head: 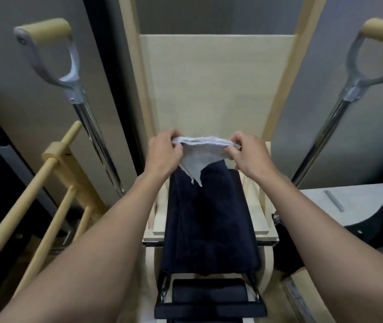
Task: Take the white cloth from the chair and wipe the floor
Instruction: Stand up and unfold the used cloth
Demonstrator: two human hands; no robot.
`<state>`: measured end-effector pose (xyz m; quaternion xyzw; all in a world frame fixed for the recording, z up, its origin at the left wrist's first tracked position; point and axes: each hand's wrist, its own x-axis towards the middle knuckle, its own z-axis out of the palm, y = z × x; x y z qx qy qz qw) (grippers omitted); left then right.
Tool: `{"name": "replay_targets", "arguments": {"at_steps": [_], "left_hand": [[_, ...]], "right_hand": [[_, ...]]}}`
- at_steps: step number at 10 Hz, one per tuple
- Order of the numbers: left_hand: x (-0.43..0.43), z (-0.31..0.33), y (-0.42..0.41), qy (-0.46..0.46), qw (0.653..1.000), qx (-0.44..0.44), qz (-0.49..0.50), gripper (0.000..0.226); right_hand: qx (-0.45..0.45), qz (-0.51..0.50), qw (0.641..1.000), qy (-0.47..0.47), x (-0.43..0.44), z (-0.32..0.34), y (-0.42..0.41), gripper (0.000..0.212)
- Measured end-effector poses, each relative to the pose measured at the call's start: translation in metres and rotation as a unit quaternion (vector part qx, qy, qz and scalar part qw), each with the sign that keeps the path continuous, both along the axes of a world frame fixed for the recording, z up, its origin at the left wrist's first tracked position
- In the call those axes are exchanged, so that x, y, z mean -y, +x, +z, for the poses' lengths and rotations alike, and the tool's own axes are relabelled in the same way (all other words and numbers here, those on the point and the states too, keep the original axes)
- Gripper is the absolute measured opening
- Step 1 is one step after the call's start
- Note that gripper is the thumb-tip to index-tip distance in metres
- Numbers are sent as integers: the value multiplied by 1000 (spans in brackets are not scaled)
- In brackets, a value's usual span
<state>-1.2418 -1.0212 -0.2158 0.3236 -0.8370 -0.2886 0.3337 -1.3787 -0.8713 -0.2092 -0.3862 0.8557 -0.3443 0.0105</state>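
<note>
A white cloth [197, 157] hangs folded between both hands, above the dark navy seat [209, 217] of a pale wooden chair [214, 85]. My left hand [162, 150] pinches the cloth's left end and my right hand [246, 150] pinches its right end. The upper edge is stretched between them and a loose corner points down toward the seat. A strip of brown floor [48, 259] shows at the lower left, beneath the wooden rods.
Two chrome poles with grey and wood handles stand on either side, the left pole [88, 122] and the right pole [321, 136]. Wooden rods [46, 220] slant at the left. A white surface [349, 203] sits at the right. A dark pedal frame [209, 299] lies below the seat.
</note>
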Motion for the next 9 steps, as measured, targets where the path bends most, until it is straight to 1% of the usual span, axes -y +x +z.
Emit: {"name": "replay_targets", "arguments": {"at_steps": [1,2,3,4,5,6,7,8,9], "left_hand": [[-8,-56,13,49,992,76,-85,18],[-10,-109,14,150,948,213,-181,18],[3,-140,-5,266,899,281,-207,26],[26,-152,-37,273,925,219,-151,21],[53,-161,-73,263,954,120,-80,26],[70,-187,-102,313,947,65,-20,16],[65,-217,-100,227,954,194,-26,33],[48,-230,-84,99,943,309,-68,37],[37,-215,-71,90,925,361,-70,36]], "right_hand": [[80,63,984,145,-17,-38,-3,6],[130,123,936,304,-23,-74,-2,15],[196,131,885,402,-12,-99,-11,23],[232,51,918,318,10,-119,-38,13],[209,-81,960,166,40,-140,-72,11],[204,-159,962,88,63,-171,-95,30],[201,-128,960,146,57,-207,-80,39],[195,-58,954,220,39,-227,-56,39],[194,-81,960,185,34,-212,-48,43]]}}
